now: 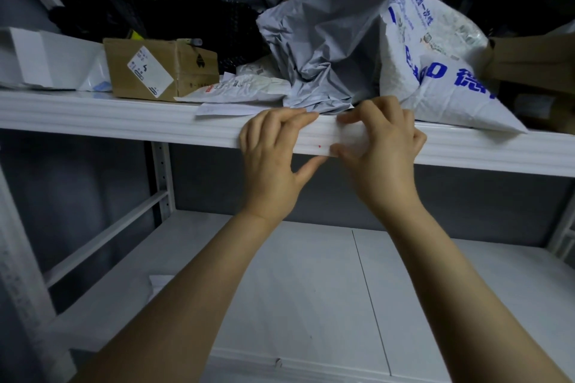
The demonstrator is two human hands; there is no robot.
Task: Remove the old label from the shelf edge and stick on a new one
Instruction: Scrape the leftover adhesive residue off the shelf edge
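Centre of frame: left hand (273, 149) curled over the shelf edge (124, 121), fingertips on top, thumb beneath, pinching the left end of the label (323, 140). Lies flat against the edge front, long axis along it. Further right, right hand (382, 146) pinching the other end, top and bottom; both equally near.
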